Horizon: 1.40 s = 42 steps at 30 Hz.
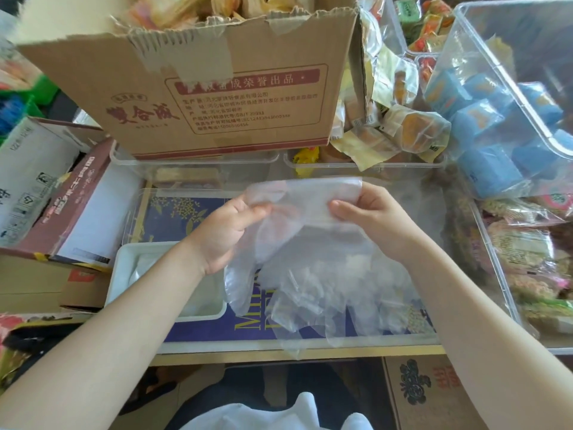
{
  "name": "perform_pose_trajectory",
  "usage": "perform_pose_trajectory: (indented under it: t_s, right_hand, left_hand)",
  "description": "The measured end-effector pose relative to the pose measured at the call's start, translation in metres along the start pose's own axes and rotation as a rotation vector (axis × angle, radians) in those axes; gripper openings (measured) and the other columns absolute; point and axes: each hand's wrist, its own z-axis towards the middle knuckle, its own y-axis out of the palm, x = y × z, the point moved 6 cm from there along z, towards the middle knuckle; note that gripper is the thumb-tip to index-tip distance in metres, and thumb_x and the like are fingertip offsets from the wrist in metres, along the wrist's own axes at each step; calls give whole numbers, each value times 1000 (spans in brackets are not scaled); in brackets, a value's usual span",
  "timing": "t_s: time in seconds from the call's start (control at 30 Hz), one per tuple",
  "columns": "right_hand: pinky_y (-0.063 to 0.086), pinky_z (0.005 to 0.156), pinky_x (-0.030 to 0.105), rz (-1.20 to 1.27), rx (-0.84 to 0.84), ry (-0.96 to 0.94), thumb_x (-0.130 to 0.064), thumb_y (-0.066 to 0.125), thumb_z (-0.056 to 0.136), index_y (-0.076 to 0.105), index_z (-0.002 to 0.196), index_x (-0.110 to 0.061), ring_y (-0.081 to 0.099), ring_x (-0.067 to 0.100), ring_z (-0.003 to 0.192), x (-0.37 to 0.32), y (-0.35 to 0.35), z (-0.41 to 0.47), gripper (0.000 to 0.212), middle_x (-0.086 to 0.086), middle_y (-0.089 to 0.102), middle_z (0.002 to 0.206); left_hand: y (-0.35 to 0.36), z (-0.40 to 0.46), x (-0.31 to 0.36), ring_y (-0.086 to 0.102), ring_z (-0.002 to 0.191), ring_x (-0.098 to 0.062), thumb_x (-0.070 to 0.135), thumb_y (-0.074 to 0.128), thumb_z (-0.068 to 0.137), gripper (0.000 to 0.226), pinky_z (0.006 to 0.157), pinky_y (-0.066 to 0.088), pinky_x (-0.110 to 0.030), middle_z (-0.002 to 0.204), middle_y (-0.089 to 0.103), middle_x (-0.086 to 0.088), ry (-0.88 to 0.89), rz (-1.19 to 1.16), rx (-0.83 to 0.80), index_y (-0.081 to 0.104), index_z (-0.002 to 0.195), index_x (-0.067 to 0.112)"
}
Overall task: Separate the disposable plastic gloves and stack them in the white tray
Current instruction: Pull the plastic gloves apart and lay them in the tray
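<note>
You are sitting in what looks like a snack shop's stockroom or packing corner. A torn cardboard carton (198,88) printed with Chinese food-maker details stands before you, filled with wrapped snacks. Clear plastic bins (508,72) to your right hold blue-wrapped packets (477,119), and a heap of individually wrapped pastries (400,119) lies between carton and bins. More printed cartons (37,178) crowd your left, with bagged snacks (527,252) at far right.

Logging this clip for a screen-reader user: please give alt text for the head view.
Both hands, left hand and right hand, pinch the cuff edge of clear plastic gloves held above a blue box, fingers hanging down. The white tray sits at lower left; a cardboard box stands behind.
</note>
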Motion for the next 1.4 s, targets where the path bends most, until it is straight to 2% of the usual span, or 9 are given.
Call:
perform_pose_trajectory:
  t_s: [0.13, 0.27, 0.4, 0.5, 0.6, 0.93, 1.17, 1.3, 1.4]
  right_hand:
    - [39, 60, 20, -225, 133, 46, -14, 59, 91, 61, 97, -14, 50, 3, 58, 25, 13, -2, 6, -3, 59, 77]
    - [32, 39, 17, -191, 11, 154, -5, 50, 93, 48, 126, -35, 37, 5, 42, 59, 32, -5, 44, -7, 54, 65]
    - [45, 74, 23, -547, 130, 278, -9, 55, 91, 33, 142, -21, 58, 21, 88, 110, 8, 5, 58, 7, 57, 114]
    - [32, 104, 37, -851, 324, 431, -24, 58, 91, 30, 144, -10, 34, 32, 131, 140, -34, 8, 61, 14, 31, 147]
    - [27, 108, 42, -862, 410, 552, -34, 56, 92, 15, 148, -6, 25, 34, 137, 153, -59, 9, 74, 16, 22, 153]
    - [36, 66, 29, -678, 417, 500, -18, 62, 85, 60, 85, -11, 57, 29, 85, 160, -73, 21, 7, 4, 58, 80]
    - [45, 67, 36, -704, 445, 387, -19, 51, 95, 68, 90, -2, 61, 31, 80, 136, -92, 16, 24, 16, 68, 85]
    - [39, 46, 19, -403, 547, 317, -12, 51, 93, 65, 81, -8, 51, 1, 44, 107, -96, 6, 18, 4, 60, 67]
    - [33, 46, 19, -84, 558, 284, -17, 62, 87, 62, 70, -19, 42, 4, 44, 75, -93, -3, 17, -3, 51, 61]
  left_hand:
    - [-18, -3, -18, 62, 96, -11, 11, 45, 96, 25, 85, 47, -23, 100, 68, 5, -48, 51, 116, 62, 108, 25]
    - [-38, -1, -45, 57, 91, -16, 12, 46, 97, 21, 85, 43, -29, 93, 62, 0, -89, 303, 334, 61, 94, 26]
    - [-62, 1, -63, 53, 99, -17, 21, 45, 98, 22, 71, 39, -25, 114, 54, 4, -149, 766, 526, 53, 117, 15]
    - [-73, 7, -72, 53, 110, -27, 27, 45, 97, 40, 76, 36, -27, 126, 56, -9, -188, 920, 560, 40, 134, 12]
    - [-75, 16, -80, 50, 118, -32, 28, 46, 97, 48, 84, 35, -30, 131, 53, -17, -247, 912, 532, 33, 140, 10]
    - [-57, 26, -78, 63, 75, -6, 13, 52, 94, 12, 73, 47, -14, 86, 66, 1, -211, 207, 386, 64, 90, 14]
    - [-71, 21, -56, 63, 82, -14, 7, 50, 94, 21, 92, 46, -31, 88, 68, 1, -104, 197, 523, 66, 88, 18]
    - [-75, 16, -41, 63, 85, -15, 9, 50, 95, 23, 96, 45, -38, 90, 68, 0, -33, 150, 563, 67, 86, 22]
    - [-73, 14, -30, 64, 83, -11, 11, 51, 95, 22, 94, 46, -33, 89, 68, 3, 8, 118, 551, 66, 86, 23]
